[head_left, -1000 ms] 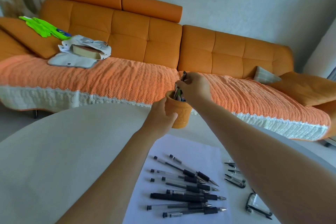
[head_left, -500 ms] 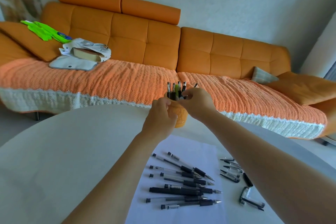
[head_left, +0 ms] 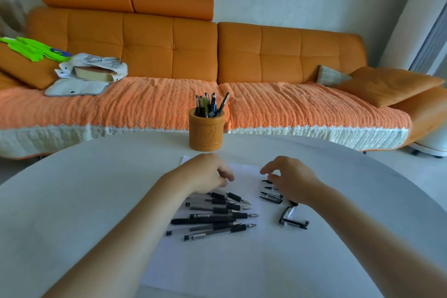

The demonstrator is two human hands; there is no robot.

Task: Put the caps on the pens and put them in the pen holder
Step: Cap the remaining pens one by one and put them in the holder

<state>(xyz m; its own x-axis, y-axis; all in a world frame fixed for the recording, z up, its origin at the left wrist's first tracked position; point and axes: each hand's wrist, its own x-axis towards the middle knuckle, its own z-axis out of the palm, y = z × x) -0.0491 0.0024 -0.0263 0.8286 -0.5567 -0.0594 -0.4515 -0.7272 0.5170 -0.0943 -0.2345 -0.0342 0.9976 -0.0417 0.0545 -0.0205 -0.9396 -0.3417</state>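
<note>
The pen holder (head_left: 206, 132) stands on the surface (head_left: 72, 201); bare pens (head_left: 212, 218) lie on paper (head_left: 217, 273) in front of it. The left hand (head_left: 205, 174) hangs loose and empty over them; the right hand (head_left: 294, 182), loose and empty too, hangs over the caps (head_left: 272, 196), right of the holder.

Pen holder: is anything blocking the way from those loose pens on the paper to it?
Nothing visible does. The uncapped pens lie on the white paper; the orange pen holder stands just past its far edge, with only bare paper between. The left hand is over the pens.
</note>
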